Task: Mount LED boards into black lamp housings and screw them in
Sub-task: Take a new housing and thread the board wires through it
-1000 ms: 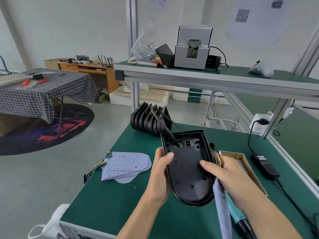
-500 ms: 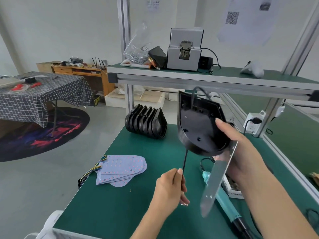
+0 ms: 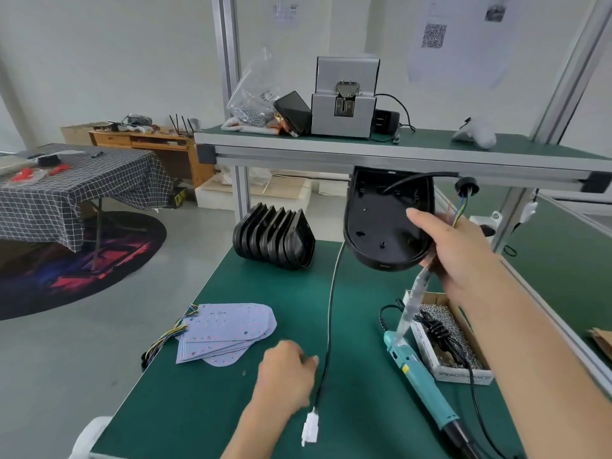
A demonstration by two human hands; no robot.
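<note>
My right hand grips a black lamp housing, raised above the bench with its open inside facing me. The same hand also holds an LED board, seen edge-on and hanging below it. A black cable runs down from the housing to a white connector near the bench's front. My left hand is low beside that cable, blurred, fingers curled close to it. A stack of LED boards with coloured wires lies at the left. Several empty housings stand in a row behind.
A teal electric screwdriver lies on the green bench at the right, next to a cardboard box of screws. An upper shelf carries a grey screw feeder and a plastic bag.
My right hand lifted the housing off the bench and turned it upright. My left hand let go of the housing and drew the cable down through it, so the white connector hangs low.
</note>
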